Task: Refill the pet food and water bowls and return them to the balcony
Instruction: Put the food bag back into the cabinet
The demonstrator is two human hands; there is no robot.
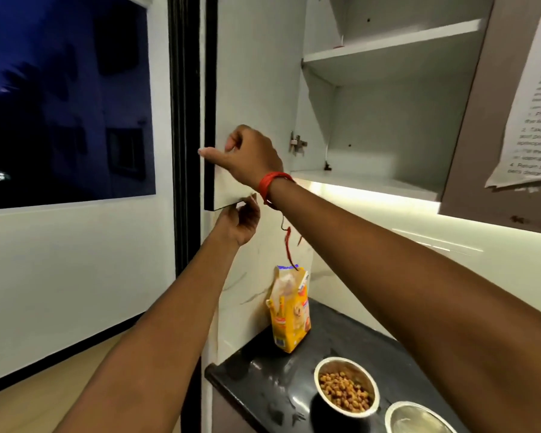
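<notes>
Food bowl (346, 387) holds kibble beside yellow bag (291, 310); its print unreadable.

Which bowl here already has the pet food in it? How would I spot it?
Find the black countertop under the open cupboard. Two steel bowls sit near its front edge. The food bowl is the left one, holding brown kibble, nearer the yellow bag.

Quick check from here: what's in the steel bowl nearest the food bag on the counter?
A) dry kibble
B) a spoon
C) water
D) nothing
A: the steel bowl by the yellow food bag on the black counter holds brown kibble pieces.
</notes>
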